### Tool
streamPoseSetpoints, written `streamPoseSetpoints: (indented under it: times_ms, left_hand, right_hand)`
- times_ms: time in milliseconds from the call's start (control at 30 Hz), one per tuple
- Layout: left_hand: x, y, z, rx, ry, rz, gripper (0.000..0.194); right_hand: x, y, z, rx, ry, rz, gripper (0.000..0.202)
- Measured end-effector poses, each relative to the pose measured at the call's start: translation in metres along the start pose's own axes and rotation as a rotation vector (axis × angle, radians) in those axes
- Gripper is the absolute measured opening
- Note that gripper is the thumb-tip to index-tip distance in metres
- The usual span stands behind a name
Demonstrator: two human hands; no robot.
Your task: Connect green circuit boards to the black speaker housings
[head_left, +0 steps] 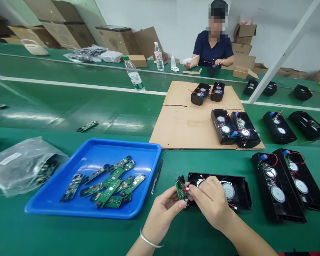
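My left hand (162, 210), with a silver bangle at the wrist, grips a small green circuit board (180, 188) by its edges, tilted up. Close against the board, my right hand (212, 203) pinches a small white wire connector (187, 189) between thumb and forefinger. Whether the connector is seated in the board cannot be made out. Beneath both hands lies an open black speaker housing (244, 193) with round speakers (228, 191), partly covered by the right hand. A loose wire end with a white plug (233, 206) rests inside it.
A blue tray (92, 212) of circuit boards stands left, beside a plastic bag (13, 170) and tweezers (157, 176). More speaker housings (278, 192) sit right and on the cardboard sheet (173, 124). A bottle (134, 75) stands beyond. A co-worker (213, 48) sits across.
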State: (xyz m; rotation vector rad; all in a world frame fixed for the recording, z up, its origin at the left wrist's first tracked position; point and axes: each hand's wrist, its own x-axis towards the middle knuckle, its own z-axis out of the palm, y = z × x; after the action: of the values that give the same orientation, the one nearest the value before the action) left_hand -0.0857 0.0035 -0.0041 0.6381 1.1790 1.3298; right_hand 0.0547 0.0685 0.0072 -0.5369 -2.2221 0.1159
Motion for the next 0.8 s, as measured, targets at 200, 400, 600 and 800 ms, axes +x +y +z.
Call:
streamPoseSetpoints:
  times_ms: [200, 400, 600, 800]
  left_hand:
    - [-0.0002, -0.0004, 0.002, 0.036, 0.051, -0.042, 0.038]
    - [0.0006, 0.0018, 0.0047, 0.046, 0.028, -0.061, 0.042]
    - [0.0017, 0.0036, 0.0069, 0.092, 0.022, -0.034, 0.039]
    - [0.0, 0.0079, 0.0026, 0.231, -0.023, -0.031, 0.028]
  right_hand:
    - [0.0017, 0.0008, -0.0022, -0.052, -0.052, 0.092, 0.027]
    - [-0.0022, -0.0046, -0.0017, 0.085, -0.016, 0.183, 0.025]
    - [-0.0045, -0.002, -0.0028, 0.114, -0.051, 0.184, 0.023]
    - [-0.002, 0.0003, -0.0101, 0.034, -0.148, 0.06, 0.031]
